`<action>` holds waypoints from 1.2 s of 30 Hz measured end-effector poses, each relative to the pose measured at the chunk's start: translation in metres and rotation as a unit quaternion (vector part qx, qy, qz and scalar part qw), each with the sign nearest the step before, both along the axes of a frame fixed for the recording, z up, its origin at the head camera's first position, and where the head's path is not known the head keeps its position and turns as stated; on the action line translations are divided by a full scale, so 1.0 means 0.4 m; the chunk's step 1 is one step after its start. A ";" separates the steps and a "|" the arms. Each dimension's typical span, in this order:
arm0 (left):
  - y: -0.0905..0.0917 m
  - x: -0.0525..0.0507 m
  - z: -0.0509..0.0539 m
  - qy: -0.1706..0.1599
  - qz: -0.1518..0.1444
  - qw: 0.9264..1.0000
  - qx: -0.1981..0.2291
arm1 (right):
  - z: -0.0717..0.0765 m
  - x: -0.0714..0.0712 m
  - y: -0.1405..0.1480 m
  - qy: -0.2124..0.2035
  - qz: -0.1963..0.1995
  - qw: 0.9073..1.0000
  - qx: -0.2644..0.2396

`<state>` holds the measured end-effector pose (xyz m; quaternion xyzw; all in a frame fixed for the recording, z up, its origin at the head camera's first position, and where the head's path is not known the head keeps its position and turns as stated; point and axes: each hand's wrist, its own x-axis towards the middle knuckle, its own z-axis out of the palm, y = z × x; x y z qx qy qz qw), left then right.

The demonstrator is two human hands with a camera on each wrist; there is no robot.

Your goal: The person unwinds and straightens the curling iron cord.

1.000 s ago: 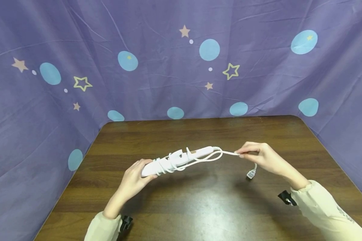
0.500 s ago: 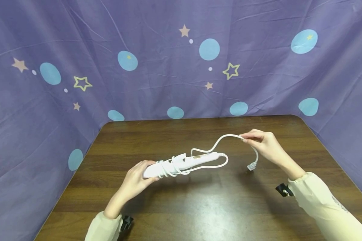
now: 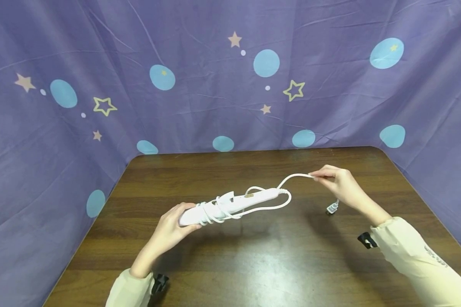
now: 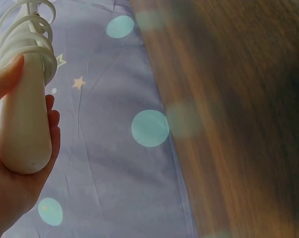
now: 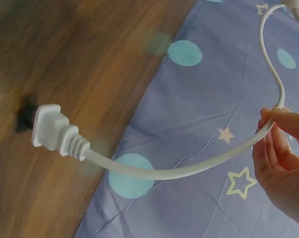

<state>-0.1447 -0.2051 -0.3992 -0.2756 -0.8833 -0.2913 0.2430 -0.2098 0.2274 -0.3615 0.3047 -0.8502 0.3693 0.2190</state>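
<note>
A white handheld appliance [image 3: 259,196] is held above the table, with its white cord wound several times around the body. My left hand [image 3: 172,226] grips its thick left end; in the left wrist view the thumb and fingers of the left hand [image 4: 21,183] wrap the smooth body [image 4: 24,119] below the coils. At the right, my right hand [image 3: 342,186] pinches the cord [image 3: 297,175] between thumb and fingertips. The plug [image 3: 332,208] dangles below that hand. The right wrist view shows the plug [image 5: 53,129] and the pinching right hand [image 5: 283,158].
The brown wooden table [image 3: 253,264] lies under both hands. A purple curtain [image 3: 199,115] with stars and blue dots hangs behind it and at the sides. Black pieces [image 3: 367,240] are at both wrists by the cream sleeves.
My right hand has risen and moved slightly right with the cord. The cord's free stretch is longer and arches over the appliance's tip, while my left hand has stayed nearly in place.
</note>
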 end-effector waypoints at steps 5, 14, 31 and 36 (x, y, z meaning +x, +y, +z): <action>-0.004 0.000 0.005 0.000 0.008 1.000 0.010 | -0.006 -0.001 0.012 0.026 0.014 0.999 0.033; -0.014 -0.004 0.006 0.009 0.037 0.999 0.022 | -0.026 0.010 0.033 0.004 0.064 0.996 0.058; -0.020 -0.007 0.005 0.024 0.053 0.998 0.026 | -0.102 0.045 0.069 -0.041 0.079 0.993 0.081; -0.022 -0.006 0.006 0.025 0.057 0.998 0.024 | -0.123 0.053 0.075 -0.053 0.089 0.992 0.076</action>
